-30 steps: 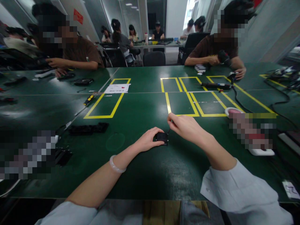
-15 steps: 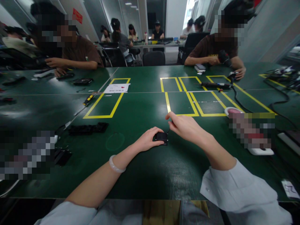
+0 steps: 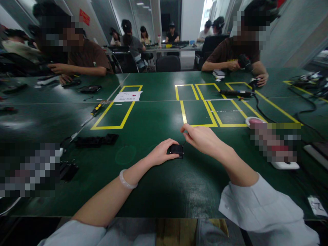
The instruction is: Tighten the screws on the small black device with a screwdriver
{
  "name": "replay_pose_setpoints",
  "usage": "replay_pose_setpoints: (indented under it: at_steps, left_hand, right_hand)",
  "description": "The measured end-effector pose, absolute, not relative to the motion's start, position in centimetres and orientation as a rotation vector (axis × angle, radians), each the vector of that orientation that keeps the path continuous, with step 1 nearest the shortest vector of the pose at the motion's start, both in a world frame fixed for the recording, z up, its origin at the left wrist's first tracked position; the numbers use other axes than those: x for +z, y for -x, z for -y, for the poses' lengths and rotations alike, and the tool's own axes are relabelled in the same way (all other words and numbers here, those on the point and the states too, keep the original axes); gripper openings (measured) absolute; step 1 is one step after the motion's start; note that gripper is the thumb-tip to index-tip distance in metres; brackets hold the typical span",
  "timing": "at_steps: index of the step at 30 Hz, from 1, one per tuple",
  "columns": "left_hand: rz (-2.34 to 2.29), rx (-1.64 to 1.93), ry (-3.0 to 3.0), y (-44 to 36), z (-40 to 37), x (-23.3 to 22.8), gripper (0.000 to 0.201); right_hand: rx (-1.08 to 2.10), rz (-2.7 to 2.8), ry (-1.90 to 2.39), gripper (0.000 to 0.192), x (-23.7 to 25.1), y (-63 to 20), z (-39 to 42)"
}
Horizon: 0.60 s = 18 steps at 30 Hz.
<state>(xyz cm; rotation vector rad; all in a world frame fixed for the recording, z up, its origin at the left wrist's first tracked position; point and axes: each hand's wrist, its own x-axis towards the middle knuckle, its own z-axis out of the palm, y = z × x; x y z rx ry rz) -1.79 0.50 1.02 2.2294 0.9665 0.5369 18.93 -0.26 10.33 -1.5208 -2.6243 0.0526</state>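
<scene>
Right hand [image 3: 202,138], fingers [image 3: 187,128] slightly lower, palm down

Block [image 3: 176,149] between left hand [image 3: 163,152] and right hand [image 3: 201,138]; paper sheet [image 3: 128,96] on table [image 3: 153,194], behind-left.

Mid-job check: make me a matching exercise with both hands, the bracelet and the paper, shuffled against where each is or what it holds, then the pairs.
1. left hand
2. right hand
3. bracelet
4. paper

A. lying over yellow tape
B. holding a thin dark rod
C. gripping a small black block
D. around the left wrist

Pairs: 1-C, 2-B, 3-D, 4-A
</scene>
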Motion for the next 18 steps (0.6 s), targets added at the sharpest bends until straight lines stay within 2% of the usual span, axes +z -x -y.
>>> replay_pose_setpoints:
  at_steps: [9, 14, 18]
  left_hand:
    - [-0.971, 0.532, -2.234, 1.86, -0.59, 0.79, 0.038]
    - [-0.960, 0.531, -2.238, 1.91, -0.66, 0.64, 0.037]
    - [-0.959, 0.540, -2.247, 1.88, -0.66, 0.64, 0.037]
  right_hand:
    - [0.101, 2.571, 1.499, 0.022, 10.25, -18.93, 0.16]
    - [0.071, 2.579, 1.524, 0.030, 10.34, -18.75, 0.18]
    - [0.028, 2.605, 1.548, 0.026, 10.32, -18.66, 0.21]
